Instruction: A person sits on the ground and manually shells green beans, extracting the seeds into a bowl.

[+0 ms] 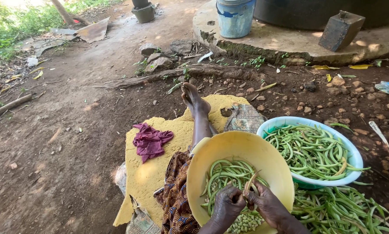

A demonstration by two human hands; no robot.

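My left hand (226,205) and my right hand (267,204) meet over a yellow bowl (229,149) on my lap. Together they pinch one bean pod (249,184) that stands upright between the fingers. The bowl holds green pods (222,173) and a heap of pale shelled beans (245,222) near my wrists. To the right a light blue basin (290,122) is piled with green bean pods (311,151). More pods (337,210) lie in a heap below it at the lower right.
I sit on a yellow mat (153,171) on bare dirt, one leg (199,117) stretched forward. A purple cloth (150,141) lies on the mat. A blue bucket (235,17) and a dark block (341,30) stand on a concrete slab (290,43) beyond stones and a root.
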